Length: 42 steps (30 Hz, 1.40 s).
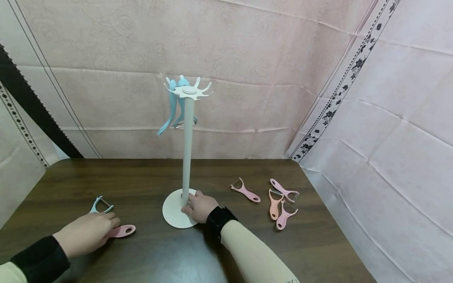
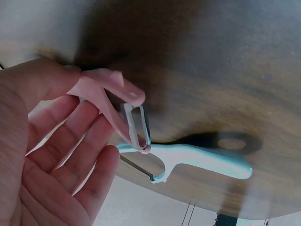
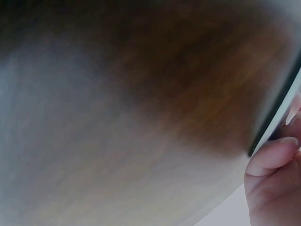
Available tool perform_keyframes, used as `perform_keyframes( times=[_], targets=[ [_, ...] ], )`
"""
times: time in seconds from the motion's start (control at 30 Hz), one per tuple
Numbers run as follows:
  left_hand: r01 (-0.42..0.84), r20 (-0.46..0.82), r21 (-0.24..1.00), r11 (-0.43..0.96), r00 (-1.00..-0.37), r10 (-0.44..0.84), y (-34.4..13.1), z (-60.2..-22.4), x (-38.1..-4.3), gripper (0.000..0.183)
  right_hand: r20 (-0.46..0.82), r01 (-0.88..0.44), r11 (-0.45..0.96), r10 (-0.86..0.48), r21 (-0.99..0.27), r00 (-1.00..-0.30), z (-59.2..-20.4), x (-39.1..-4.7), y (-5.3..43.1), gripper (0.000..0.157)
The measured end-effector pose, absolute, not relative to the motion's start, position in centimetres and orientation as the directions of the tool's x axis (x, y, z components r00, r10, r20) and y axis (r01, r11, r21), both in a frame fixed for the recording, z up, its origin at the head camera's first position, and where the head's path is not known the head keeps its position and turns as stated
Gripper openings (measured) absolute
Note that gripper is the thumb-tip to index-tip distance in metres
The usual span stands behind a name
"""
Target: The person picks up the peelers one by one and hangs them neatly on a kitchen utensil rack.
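Note:
My left hand (image 1: 88,232) pinches a pink peeler (image 2: 106,92) between thumb and fingers, its handle end pointing right in the head view. Just beyond that hand a light blue peeler (image 1: 100,205) lies on the table; the left wrist view shows its handle (image 2: 211,161) too. At the middle stands a white rack with a round base (image 1: 175,214), an upright pole (image 1: 188,145) and a ring of hooks (image 1: 190,91). Two blue peelers (image 1: 172,103) hang from its left side. My right hand (image 1: 201,207) grips the foot of the pole, thumb in front, low over the base.
Right of the rack a pink peeler (image 1: 246,191) lies alone on the brown table (image 1: 148,177). Farther right are an orange peeler (image 1: 274,206) and two pink peelers (image 1: 283,220), close together. A pale patterned cloth (image 1: 240,106) hangs behind the table's back edge.

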<state>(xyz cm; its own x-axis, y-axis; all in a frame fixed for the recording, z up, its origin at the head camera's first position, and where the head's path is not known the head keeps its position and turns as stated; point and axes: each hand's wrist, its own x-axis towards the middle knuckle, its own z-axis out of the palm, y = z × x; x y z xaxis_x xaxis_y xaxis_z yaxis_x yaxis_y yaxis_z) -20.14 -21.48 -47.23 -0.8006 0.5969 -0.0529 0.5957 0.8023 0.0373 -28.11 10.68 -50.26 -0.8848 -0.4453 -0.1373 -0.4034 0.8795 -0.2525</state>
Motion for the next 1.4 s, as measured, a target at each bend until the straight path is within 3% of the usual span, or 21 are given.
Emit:
perform_keyframes(
  times=[0.17,0.43,1.13,1.4],
  targets=[
    [0.593,-0.037,0.024,0.805,-0.804,0.594,-21.2,-47.6,-20.0,0.018,-0.135,-0.402,0.88,-0.444,-0.252,-0.886,-50.2,-28.0,10.7,0.05],
    [0.536,-0.126,0.092,0.839,-0.83,0.544,-20.9,-47.7,-20.2,0.016,-0.132,-0.405,0.879,-0.445,-0.252,-0.886,-49.8,-27.8,10.7,0.05],
    [0.591,-0.006,0.02,0.806,-0.807,0.591,-21.3,-46.9,-20.0,0.017,-0.141,-0.392,0.883,-0.436,-0.26,-0.889,-49.7,-27.7,10.6,0.05],
    [0.552,-0.049,0.099,0.828,-0.828,0.558,-21.6,-46.4,-20.2,0.017,-0.144,-0.392,0.884,-0.436,-0.257,-0.888,-49.5,-27.6,10.6,0.05]
  ],
)
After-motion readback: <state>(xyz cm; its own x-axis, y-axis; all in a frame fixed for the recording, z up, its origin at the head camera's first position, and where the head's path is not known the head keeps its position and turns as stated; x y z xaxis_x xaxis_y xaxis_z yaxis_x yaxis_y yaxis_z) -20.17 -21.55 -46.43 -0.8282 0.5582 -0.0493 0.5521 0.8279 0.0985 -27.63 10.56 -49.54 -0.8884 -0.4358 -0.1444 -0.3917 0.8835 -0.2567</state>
